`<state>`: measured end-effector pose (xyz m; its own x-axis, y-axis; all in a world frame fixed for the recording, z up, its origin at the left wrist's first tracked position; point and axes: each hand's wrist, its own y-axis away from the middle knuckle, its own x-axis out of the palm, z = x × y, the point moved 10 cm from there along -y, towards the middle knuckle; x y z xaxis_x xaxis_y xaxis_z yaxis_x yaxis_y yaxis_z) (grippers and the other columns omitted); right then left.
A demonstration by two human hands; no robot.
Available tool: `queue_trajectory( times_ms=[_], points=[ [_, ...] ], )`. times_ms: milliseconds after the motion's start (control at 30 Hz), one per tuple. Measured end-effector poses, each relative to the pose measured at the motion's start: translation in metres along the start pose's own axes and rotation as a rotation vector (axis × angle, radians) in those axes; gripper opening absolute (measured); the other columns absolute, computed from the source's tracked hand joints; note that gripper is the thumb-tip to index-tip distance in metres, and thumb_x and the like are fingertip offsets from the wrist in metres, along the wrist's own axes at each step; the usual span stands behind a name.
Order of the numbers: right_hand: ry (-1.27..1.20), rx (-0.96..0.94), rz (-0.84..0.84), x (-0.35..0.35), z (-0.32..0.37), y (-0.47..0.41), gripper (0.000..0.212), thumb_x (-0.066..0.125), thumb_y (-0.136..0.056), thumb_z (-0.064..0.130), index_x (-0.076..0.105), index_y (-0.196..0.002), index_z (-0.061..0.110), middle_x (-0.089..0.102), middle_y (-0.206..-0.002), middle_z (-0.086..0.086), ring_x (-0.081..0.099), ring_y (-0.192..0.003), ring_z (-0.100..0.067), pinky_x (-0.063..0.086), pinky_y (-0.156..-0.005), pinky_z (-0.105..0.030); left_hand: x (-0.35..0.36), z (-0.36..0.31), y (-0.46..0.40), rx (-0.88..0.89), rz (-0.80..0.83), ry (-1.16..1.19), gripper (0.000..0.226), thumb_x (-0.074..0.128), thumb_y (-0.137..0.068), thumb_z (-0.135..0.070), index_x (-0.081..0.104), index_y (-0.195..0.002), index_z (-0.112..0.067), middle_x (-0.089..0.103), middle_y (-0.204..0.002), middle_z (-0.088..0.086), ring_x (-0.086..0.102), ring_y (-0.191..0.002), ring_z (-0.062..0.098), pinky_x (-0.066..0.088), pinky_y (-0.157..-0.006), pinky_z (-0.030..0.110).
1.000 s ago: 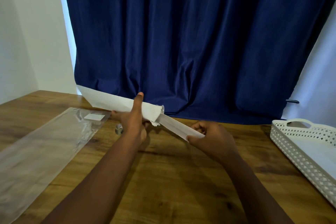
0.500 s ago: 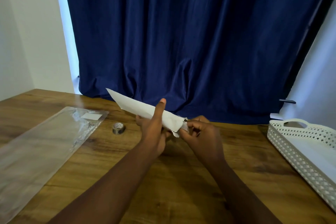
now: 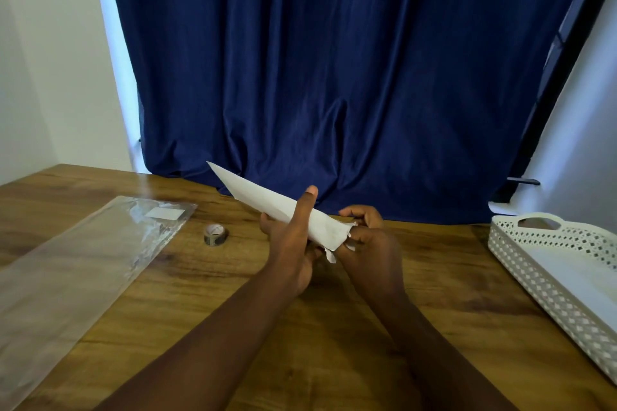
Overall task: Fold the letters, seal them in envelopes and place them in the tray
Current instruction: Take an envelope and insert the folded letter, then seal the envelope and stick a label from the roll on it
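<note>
- the white envelope [image 3: 267,202] was held up off the desk [image 3: 334,327] at mid-scene, its long axis slanting from a raised far-left corner down to its open mouth at the near right.
- the left hand [image 3: 293,243] wrapped it near the mouth end, thumb laid across the top face, fingers curled underneath; this grip was clamped on the envelope.
- the right hand [image 3: 367,243] sat just right of the mouth, fingers curled and pinching a scrap of folded letter [image 3: 349,240] that showed at the opening.
- so the letter lay on the mouth's right side, in line with the long axis, and the right hand was the nearer one to press it further in, by my judgement.
- both forearms reached in from the near edge, converging at the mouth.
- the white perforated tray [image 3: 541,243] waited well apart at the right.
- a tape roll [image 3: 216,234] and a clear plastic sleeve [image 3: 83,260] lay on the left.
</note>
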<state>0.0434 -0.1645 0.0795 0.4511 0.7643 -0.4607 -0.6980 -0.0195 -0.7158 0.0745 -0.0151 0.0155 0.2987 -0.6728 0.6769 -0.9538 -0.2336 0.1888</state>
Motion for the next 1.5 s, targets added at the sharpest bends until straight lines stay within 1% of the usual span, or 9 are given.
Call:
queue_trajectory(
  times_ms=[267,467,633,767,867,1000,1167,1333,1500],
  points=[
    [-0.235,-0.038,-0.004,-0.005,0.01,-0.001,0.015,0.073,-0.078,0.032,0.073,-0.089,0.022,0.063,-0.111,0.013,0.063,-0.103,-0.006,0.06,-0.073,-0.036,-0.008,-0.014,-0.005,0.022,-0.039,0.019,0.108,0.092,-0.07,-0.04,0.024,-0.154,-0.033,0.069,-0.117,0.009,0.074,-0.098,0.028,0.063,-0.063,0.043],
    [-0.335,0.037,0.216,0.017,0.014,0.001,0.087,0.087,-0.069,0.049,0.042,-0.142,0.041,0.052,-0.133,0.03,0.052,-0.122,0.01,0.048,-0.09,-0.009,-0.009,-0.022,0.0,0.068,-0.04,-0.005,0.13,0.091,-0.049,-0.061,0.022,-0.155,-0.032,0.07,-0.118,0.01,0.075,-0.099,0.027,0.065,-0.064,0.04],
    [-0.429,0.034,0.143,0.008,0.01,-0.004,0.022,0.071,-0.093,0.024,0.067,-0.11,0.037,0.073,-0.102,0.019,0.071,-0.096,-0.004,0.057,-0.076,-0.024,0.007,-0.013,0.004,0.074,0.115,-0.085,0.141,0.088,-0.038,-0.067,0.01,-0.154,-0.046,0.061,-0.127,0.009,0.07,-0.109,0.032,0.063,-0.073,0.058],
    [-0.598,0.227,-0.036,-0.02,-0.022,-0.015,0.015,0.07,-0.093,0.022,0.068,-0.103,0.034,0.077,-0.098,0.01,0.074,-0.086,-0.007,0.059,-0.064,-0.021,0.0,-0.026,-0.001,0.105,0.083,-0.066,0.142,0.09,-0.042,-0.062,0.004,-0.155,-0.048,0.055,-0.133,0.002,0.062,-0.116,0.028,0.06,-0.077,0.065],
    [-0.709,0.488,-0.121,-0.032,-0.063,-0.019,0.02,0.073,-0.091,0.025,0.067,-0.11,0.029,0.078,-0.101,0.006,0.075,-0.087,-0.01,0.06,-0.062,-0.024,-0.022,-0.046,-0.015,0.169,-0.058,-0.077,0.114,0.091,-0.064,-0.049,0.019,-0.152,-0.041,0.061,-0.128,0.0,0.066,-0.111,0.024,0.062,-0.081,0.058],
    [-0.528,0.797,-0.068,-0.042,-0.123,-0.013,0.037,0.075,-0.09,0.022,0.064,-0.123,0.013,0.074,-0.106,-0.005,0.073,-0.088,-0.021,0.057,-0.064,-0.03,-0.05,-0.079,-0.039,0.267,-0.161,-0.25,0.084,0.08,-0.088,-0.016,0.031,-0.156,-0.022,0.065,-0.102,-0.006,0.068,-0.095,0.016,0.059,-0.094,0.045],
    [-0.145,0.885,0.217,-0.033,-0.158,0.005,0.034,0.076,-0.088,0.019,0.063,-0.119,0.012,0.069,-0.115,-0.006,0.059,-0.073,-0.01,0.046,-0.057,-0.026,-0.054,-0.105,-0.052,0.425,-0.037,-0.547,0.043,0.065,-0.095,0.0,0.056,-0.134,-0.013,0.073,-0.104,0.004,0.07,-0.086,0.018,0.058,-0.073,0.032],
    [0.044,0.817,0.276,-0.023,-0.154,0.009,0.054,0.077,-0.087,0.02,0.057,-0.137,0.011,0.061,-0.136,-0.012,0.057,-0.084,-0.015,0.044,-0.067,-0.027,-0.065,-0.155,-0.04,0.718,-0.154,-0.867,0.026,0.062,-0.095,-0.008,0.066,-0.115,-0.024,0.069,-0.093,-0.011,0.066,-0.086,0.004,0.052,-0.08,0.023],
    [0.196,0.749,0.334,-0.017,-0.149,0.01,0.058,0.081,-0.084,0.029,0.057,-0.134,0.012,0.062,-0.132,-0.012,0.06,-0.115,-0.032,0.05,-0.083,-0.038,-0.119,-0.167,-0.053,0.48,-0.343,-1.208,0.043,0.069,-0.088,-0.039,0.061,-0.124,-0.018,0.069,-0.115,0.006,0.064,-0.107,0.03,0.048,-0.094,0.04]
  ],
)
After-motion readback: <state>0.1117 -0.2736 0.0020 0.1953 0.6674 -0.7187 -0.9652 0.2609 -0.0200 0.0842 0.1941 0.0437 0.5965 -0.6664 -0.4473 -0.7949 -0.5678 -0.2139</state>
